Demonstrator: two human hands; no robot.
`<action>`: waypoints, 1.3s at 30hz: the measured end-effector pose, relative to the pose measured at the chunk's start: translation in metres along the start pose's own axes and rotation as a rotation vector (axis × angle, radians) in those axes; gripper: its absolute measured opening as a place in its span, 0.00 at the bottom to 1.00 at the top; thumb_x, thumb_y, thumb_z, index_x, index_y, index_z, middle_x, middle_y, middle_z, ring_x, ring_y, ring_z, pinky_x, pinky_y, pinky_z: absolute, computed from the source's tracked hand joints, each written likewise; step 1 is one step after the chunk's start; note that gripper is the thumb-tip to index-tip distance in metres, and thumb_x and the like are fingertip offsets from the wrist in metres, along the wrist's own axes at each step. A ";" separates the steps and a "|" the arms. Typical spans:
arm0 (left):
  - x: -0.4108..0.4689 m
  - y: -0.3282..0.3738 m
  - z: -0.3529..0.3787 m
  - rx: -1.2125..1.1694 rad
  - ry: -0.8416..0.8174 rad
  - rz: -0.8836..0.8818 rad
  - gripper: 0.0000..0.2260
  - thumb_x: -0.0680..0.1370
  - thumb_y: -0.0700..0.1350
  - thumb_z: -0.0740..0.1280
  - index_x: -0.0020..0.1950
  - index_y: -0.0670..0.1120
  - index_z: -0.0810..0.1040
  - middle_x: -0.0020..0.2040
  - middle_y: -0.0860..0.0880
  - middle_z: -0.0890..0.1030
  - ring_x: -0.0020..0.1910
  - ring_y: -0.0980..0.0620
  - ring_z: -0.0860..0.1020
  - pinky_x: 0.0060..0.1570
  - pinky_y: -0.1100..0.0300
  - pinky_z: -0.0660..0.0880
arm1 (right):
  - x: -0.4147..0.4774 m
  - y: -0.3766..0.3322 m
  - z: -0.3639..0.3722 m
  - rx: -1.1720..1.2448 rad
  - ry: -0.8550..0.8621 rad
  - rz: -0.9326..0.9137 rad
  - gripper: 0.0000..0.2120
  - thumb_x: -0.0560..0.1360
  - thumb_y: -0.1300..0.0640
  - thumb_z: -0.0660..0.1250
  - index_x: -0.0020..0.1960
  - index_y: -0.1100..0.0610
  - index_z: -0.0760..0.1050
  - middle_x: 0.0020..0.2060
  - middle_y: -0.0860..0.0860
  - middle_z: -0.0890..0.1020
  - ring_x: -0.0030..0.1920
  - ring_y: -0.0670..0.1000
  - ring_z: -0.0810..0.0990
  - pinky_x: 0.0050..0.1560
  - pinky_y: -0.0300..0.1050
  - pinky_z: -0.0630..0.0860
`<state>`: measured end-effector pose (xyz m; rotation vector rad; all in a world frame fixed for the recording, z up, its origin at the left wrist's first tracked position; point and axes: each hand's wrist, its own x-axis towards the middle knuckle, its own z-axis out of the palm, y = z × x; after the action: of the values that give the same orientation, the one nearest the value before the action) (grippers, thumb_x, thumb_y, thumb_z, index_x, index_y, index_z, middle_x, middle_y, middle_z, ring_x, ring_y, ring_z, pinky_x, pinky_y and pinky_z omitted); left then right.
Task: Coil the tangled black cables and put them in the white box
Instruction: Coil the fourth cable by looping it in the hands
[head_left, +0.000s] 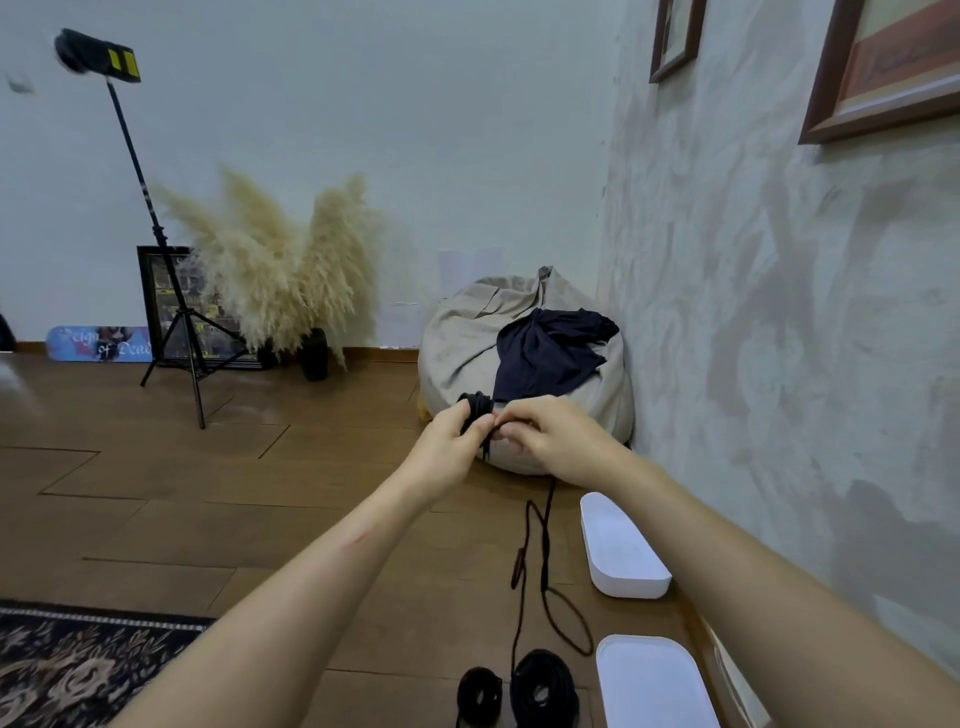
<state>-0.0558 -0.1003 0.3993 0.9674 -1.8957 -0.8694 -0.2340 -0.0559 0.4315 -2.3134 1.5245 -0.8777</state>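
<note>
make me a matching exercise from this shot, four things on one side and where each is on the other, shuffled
1 cable bundle
2 wound coils
3 dark cloth
4 white box

A draped on the beanbag
B on the floor along the right wall
C held by the left hand and right hand
D side by side on the floor, nearest the person

Pairs: 1-C, 2-D, 3-A, 4-B
</note>
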 end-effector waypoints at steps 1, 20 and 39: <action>-0.001 0.001 0.000 -0.026 -0.060 0.000 0.09 0.86 0.44 0.61 0.58 0.47 0.80 0.53 0.48 0.84 0.55 0.54 0.81 0.61 0.53 0.75 | -0.001 0.003 -0.003 0.002 0.025 -0.001 0.08 0.81 0.56 0.65 0.50 0.52 0.83 0.36 0.42 0.81 0.39 0.40 0.78 0.41 0.34 0.70; -0.012 0.006 0.000 -0.024 -0.049 -0.046 0.12 0.86 0.46 0.61 0.45 0.49 0.79 0.43 0.53 0.81 0.43 0.59 0.78 0.47 0.62 0.74 | 0.001 0.042 0.002 -0.206 0.148 0.135 0.08 0.80 0.47 0.69 0.53 0.47 0.85 0.45 0.46 0.80 0.47 0.48 0.76 0.47 0.45 0.72; -0.016 -0.001 -0.015 -0.055 0.181 -0.093 0.11 0.86 0.48 0.61 0.46 0.49 0.79 0.42 0.51 0.81 0.44 0.55 0.79 0.47 0.60 0.73 | 0.017 0.008 0.033 0.599 -0.075 0.349 0.15 0.74 0.56 0.76 0.56 0.56 0.74 0.51 0.61 0.84 0.53 0.56 0.85 0.57 0.55 0.83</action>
<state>-0.0360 -0.0900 0.3996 1.0708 -1.6767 -0.8537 -0.2158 -0.0786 0.4074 -1.5862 1.3390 -0.9698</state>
